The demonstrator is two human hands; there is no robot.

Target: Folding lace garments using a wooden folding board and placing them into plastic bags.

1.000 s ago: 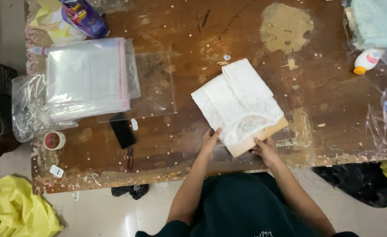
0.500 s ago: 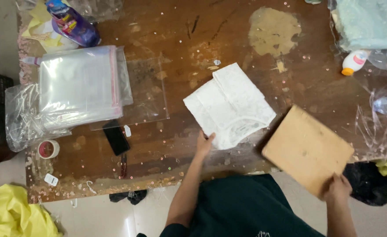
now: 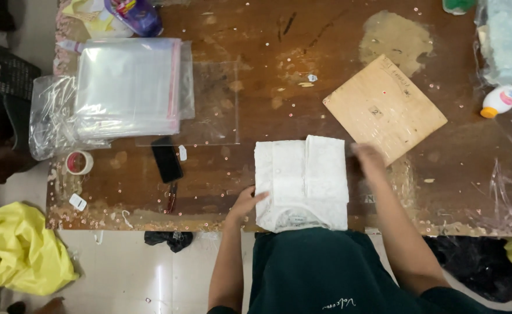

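Hands have squared the folded white garment (image 3: 301,181); board (image 3: 384,108) now set aside.

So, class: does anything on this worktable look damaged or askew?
Yes. The wooden table has a pale worn patch near its far edge, and the brown board lies askew beside the squarely folded white garment.

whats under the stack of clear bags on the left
The stack of clear bags lies on a crumpled clear plastic sheet that sticks out at its left and lower edges, on the wooden table. Whatever else sits beneath the stack is covered.
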